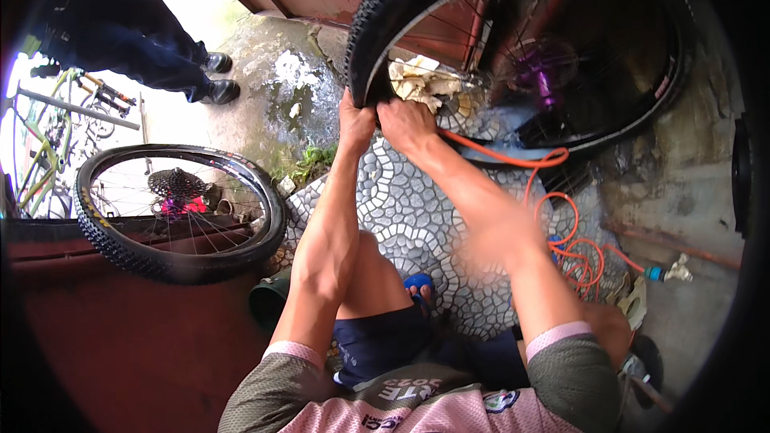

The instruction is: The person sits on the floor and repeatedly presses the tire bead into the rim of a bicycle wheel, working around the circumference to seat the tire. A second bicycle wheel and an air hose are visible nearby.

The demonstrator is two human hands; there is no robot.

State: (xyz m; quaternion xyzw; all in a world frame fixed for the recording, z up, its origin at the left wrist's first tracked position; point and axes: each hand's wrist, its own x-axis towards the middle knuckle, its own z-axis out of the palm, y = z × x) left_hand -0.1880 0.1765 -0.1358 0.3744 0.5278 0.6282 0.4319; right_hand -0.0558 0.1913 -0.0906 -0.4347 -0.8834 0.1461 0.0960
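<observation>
A bicycle wheel with a black knobby tire [381, 12] and a purple hub [544, 80] stands in front of me at the upper right. My left hand [357, 122] is closed on the tire's lower left edge, arm stretched out. Close beside it, my right hand [407, 124] has its fingers curled at the inner side of the same tire. Its fingertips are partly hidden behind the tire. An orange hose [553, 159] runs from beside my right wrist and coils on the pebbled floor to the right.
Another bicycle wheel [277, 228] with a black cassette lies at the left. A crumpled pale cloth [425, 80] sits behind my right hand. The hose ends in a teal connector [654, 273] at the right. A person's dark-trousered legs [152, 56] stand at the upper left, near parked bicycles [40, 156].
</observation>
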